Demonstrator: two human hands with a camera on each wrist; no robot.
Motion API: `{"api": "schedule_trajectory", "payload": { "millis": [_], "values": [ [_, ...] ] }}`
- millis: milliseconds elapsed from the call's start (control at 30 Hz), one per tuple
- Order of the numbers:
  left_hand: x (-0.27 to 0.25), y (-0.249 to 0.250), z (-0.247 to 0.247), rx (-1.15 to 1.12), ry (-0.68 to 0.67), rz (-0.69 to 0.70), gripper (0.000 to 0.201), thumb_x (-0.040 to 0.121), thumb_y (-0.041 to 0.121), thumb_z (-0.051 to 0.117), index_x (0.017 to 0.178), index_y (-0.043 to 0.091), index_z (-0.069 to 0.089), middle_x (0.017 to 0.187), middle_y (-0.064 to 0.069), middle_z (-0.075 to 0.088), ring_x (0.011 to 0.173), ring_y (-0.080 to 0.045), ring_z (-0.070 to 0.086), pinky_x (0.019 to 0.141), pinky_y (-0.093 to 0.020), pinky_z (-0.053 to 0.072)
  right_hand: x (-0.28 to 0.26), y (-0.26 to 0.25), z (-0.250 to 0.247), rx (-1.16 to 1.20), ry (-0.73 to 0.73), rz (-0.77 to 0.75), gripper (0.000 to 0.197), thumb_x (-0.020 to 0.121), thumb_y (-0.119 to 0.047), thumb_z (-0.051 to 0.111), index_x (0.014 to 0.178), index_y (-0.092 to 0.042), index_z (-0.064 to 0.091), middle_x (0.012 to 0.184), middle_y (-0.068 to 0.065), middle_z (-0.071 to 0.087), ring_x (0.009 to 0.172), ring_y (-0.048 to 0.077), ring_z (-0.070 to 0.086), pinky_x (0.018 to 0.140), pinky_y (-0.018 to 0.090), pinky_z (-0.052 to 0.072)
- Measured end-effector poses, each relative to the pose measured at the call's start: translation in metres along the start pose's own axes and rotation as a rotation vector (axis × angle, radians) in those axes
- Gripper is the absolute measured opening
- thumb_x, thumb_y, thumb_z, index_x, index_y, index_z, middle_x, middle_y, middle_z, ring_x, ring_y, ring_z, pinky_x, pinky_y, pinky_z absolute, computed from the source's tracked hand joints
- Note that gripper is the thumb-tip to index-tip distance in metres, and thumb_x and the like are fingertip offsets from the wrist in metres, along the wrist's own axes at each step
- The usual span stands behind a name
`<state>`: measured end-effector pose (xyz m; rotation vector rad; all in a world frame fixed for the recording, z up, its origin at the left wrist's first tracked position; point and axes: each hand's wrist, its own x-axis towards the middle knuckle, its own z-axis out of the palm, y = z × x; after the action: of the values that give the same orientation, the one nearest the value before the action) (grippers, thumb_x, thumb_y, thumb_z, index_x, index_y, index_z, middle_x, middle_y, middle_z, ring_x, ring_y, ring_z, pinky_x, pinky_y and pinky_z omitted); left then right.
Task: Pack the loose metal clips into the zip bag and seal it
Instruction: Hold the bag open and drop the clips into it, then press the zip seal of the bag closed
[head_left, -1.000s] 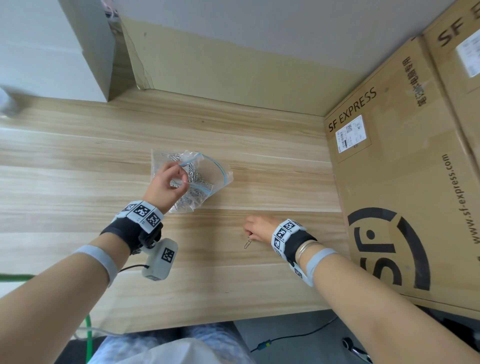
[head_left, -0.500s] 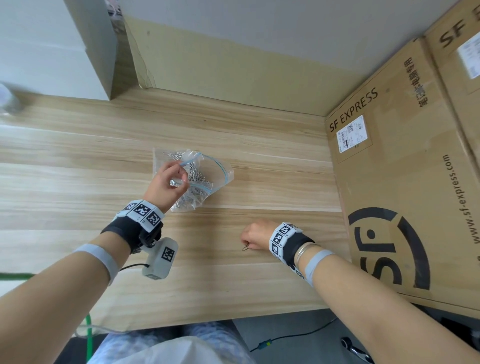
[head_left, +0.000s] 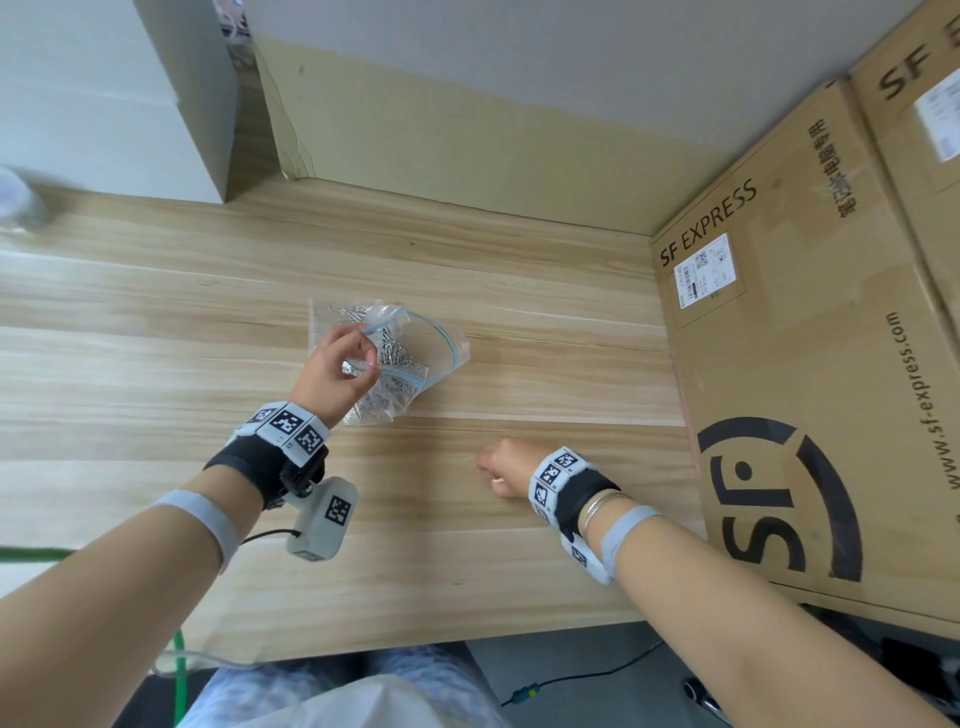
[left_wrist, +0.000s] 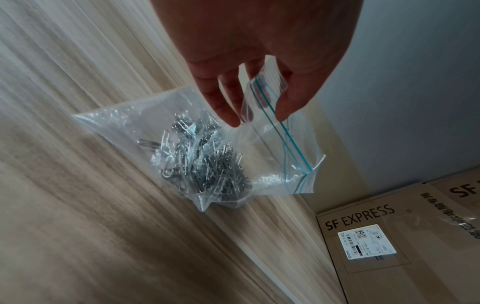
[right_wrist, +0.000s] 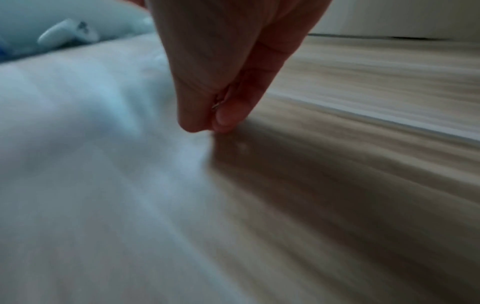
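A clear zip bag with a blue seal line lies on the wooden table, its mouth open toward the right. A heap of metal clips fills its lower part. My left hand pinches the bag's upper lip near the seal and lifts it. My right hand is low over the table in front of the bag, to its right. Its thumb and forefinger pinch a single metal clip, mostly hidden between them.
Large SF Express cardboard boxes wall off the right side of the table. A flat cardboard sheet stands at the back and a white box at the back left. The table's front edge is close to me.
The clip that lay on the table under my right fingertips is now pinched in them, off the surface. That hand shifted slightly left. My left hand kept holding the bag's lip.
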<state>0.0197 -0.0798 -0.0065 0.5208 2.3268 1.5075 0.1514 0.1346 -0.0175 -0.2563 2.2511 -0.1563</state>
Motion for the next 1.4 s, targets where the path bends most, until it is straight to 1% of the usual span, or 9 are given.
{"api": "schedule_trajectory", "payload": {
  "millis": [267, 467, 633, 733, 867, 1067, 1167, 1267, 1400],
  "values": [
    [-0.001, 0.003, 0.000, 0.027, -0.008, -0.022, 0.037, 0.078, -0.005, 0.059, 0.066, 0.027, 0.045, 0.111, -0.003, 0.044, 0.096, -0.016, 0.047, 0.087, -0.024, 0.035, -0.003, -0.013, -0.106, 0.310, 0.666, -0.024, 0.004, 0.076, -0.003, 0.056, 0.076, -0.005, 0.059, 0.070, -0.002, 0.052, 0.066, 0.016, 0.049, 0.071, 0.033, 0.051],
    [-0.001, 0.000, -0.003, 0.012, -0.014, -0.016, 0.035, 0.078, -0.004, 0.060, 0.067, 0.027, 0.046, 0.117, -0.008, 0.045, 0.093, -0.019, 0.051, 0.088, -0.036, 0.046, 0.025, -0.038, -0.132, 0.252, 0.663, -0.108, 0.006, 0.077, -0.005, 0.058, 0.082, -0.006, 0.060, 0.074, 0.002, 0.056, 0.069, 0.015, 0.047, 0.073, 0.037, 0.049],
    [-0.002, 0.000, -0.006, 0.024, 0.002, 0.000, 0.034, 0.078, -0.003, 0.060, 0.067, 0.027, 0.047, 0.120, -0.013, 0.046, 0.092, -0.019, 0.052, 0.082, -0.030, 0.049, 0.034, -0.036, -0.132, 0.371, 0.609, -0.108, 0.026, 0.076, -0.011, 0.071, 0.101, -0.012, 0.064, 0.104, 0.001, 0.067, 0.077, 0.019, 0.063, 0.081, 0.028, 0.049],
    [-0.002, -0.001, -0.006, 0.015, 0.010, -0.001, 0.034, 0.078, -0.003, 0.059, 0.067, 0.027, 0.047, 0.118, -0.008, 0.045, 0.091, -0.016, 0.052, 0.076, -0.020, 0.050, 0.032, -0.028, -0.131, 0.426, 0.664, -0.085, 0.022, 0.074, -0.010, 0.073, 0.095, -0.012, 0.067, 0.095, 0.004, 0.069, 0.078, 0.020, 0.064, 0.081, 0.032, 0.051],
    [-0.002, -0.002, -0.007, 0.007, 0.007, -0.013, 0.033, 0.079, -0.002, 0.059, 0.067, 0.026, 0.047, 0.120, -0.008, 0.045, 0.093, -0.017, 0.052, 0.079, -0.026, 0.051, 0.029, -0.012, -0.129, 0.406, 0.804, 0.019, 0.009, 0.079, -0.007, 0.065, 0.088, -0.010, 0.066, 0.088, 0.006, 0.066, 0.073, 0.015, 0.055, 0.079, 0.037, 0.051],
    [0.001, -0.004, -0.006, 0.017, -0.009, -0.011, 0.032, 0.078, 0.000, 0.060, 0.068, 0.027, 0.047, 0.122, -0.008, 0.046, 0.106, -0.021, 0.049, 0.094, -0.045, 0.047, 0.039, -0.012, -0.120, 0.368, 0.518, 0.331, 0.031, 0.094, -0.031, 0.045, 0.114, -0.012, 0.058, 0.117, 0.009, 0.061, 0.110, 0.026, 0.053, 0.098, 0.035, 0.038],
    [0.004, -0.003, -0.006, 0.009, -0.025, -0.018, 0.033, 0.078, 0.000, 0.061, 0.070, 0.028, 0.047, 0.122, -0.008, 0.045, 0.104, -0.021, 0.051, 0.082, -0.027, 0.052, 0.036, -0.018, -0.126, 0.469, 0.458, 0.380, 0.043, 0.096, -0.041, 0.034, 0.120, -0.013, 0.055, 0.120, 0.012, 0.061, 0.112, 0.029, 0.054, 0.095, 0.035, 0.040],
    [0.005, 0.003, -0.003, -0.123, -0.061, -0.055, 0.043, 0.076, -0.006, 0.062, 0.083, 0.033, 0.046, 0.115, 0.000, 0.045, 0.099, -0.019, 0.056, 0.072, -0.013, 0.053, 0.031, -0.028, -0.129, 0.919, 0.231, 0.274, 0.054, 0.093, -0.054, 0.030, 0.137, -0.023, 0.036, 0.131, 0.010, 0.053, 0.110, 0.027, 0.057, 0.085, 0.041, 0.055],
    [0.005, 0.011, 0.001, -0.326, -0.141, -0.082, 0.061, 0.078, -0.019, 0.050, 0.103, 0.036, 0.042, 0.119, 0.018, 0.040, 0.106, -0.003, 0.055, 0.078, -0.007, 0.049, 0.028, -0.037, -0.133, 1.030, 0.148, 0.165, 0.076, 0.082, -0.049, 0.058, 0.143, -0.032, 0.017, 0.147, 0.003, 0.033, 0.115, 0.024, 0.056, 0.076, 0.036, 0.057]
  ]
}}
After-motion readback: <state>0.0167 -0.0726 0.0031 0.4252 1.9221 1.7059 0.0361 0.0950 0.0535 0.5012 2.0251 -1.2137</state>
